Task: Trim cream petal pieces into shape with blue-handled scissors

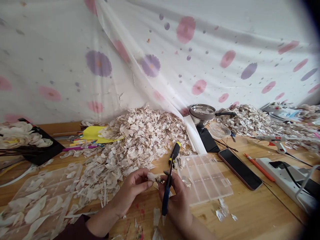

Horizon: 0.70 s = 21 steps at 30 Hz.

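My left hand (138, 184) is closed, pinching a pale, papery piece like garlic skin (154, 177) between thumb and fingers. My right hand (178, 196) meets it at the piece's other end, its fingertips closed there. A slim, dark blue tool (166, 196) with pointed ends is also held in the right hand, standing nearly upright; its exact kind is unclear. Just beyond lies a cutter knife (174, 151) with a black and yellow handle. Behind the hands rises a big heap of papery skins (147, 133). Below them, a few loose skins (156, 216) rest on the wooden table (205, 223).
Right of the hands is a clear divided plastic box (207, 180); another box (27, 206) with large skins is at left. Further right are a phone (240, 168), a power strip (282, 180) and a glue gun (273, 141). Metal bowls (202, 113) stand at the back.
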Tool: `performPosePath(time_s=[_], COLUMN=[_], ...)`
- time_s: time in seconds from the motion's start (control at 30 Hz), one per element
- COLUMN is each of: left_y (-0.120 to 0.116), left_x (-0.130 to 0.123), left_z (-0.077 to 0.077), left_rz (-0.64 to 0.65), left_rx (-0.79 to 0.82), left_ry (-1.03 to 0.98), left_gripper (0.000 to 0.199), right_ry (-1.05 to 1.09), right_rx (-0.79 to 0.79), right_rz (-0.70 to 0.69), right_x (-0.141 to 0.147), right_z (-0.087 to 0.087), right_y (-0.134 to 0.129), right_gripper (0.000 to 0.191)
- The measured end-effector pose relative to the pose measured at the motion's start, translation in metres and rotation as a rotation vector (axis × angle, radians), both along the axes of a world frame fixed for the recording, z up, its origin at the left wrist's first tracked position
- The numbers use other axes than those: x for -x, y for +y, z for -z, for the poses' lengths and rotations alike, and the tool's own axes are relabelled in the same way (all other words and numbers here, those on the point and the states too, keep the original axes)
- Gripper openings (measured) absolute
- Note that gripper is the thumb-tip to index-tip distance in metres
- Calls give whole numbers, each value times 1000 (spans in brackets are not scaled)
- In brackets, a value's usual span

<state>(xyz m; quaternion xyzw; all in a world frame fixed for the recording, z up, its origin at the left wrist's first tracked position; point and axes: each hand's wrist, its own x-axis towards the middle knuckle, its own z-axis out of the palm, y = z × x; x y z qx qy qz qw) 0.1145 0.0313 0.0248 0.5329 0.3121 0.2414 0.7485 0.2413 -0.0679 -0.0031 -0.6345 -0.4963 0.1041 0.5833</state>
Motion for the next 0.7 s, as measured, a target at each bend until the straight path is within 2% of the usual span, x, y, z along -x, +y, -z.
performPosePath(time_s=[0.1, 0.43, 0.7], left_y=[0, 2, 1], left_x=[1, 5, 2], left_z=[-1, 2, -3], left_rz=[-10, 48, 18], left_rx=[-17, -140, -175], left_ry=[10, 64, 95], left_gripper=[17, 23, 29], right_ry=[24, -27, -29], right_rx=[3, 66, 137], right_rz=[1, -40, -79], right_x=[0, 3, 2], right_z=[1, -7, -6], right_y=[1, 1, 1], right_gripper=[30, 17, 28])
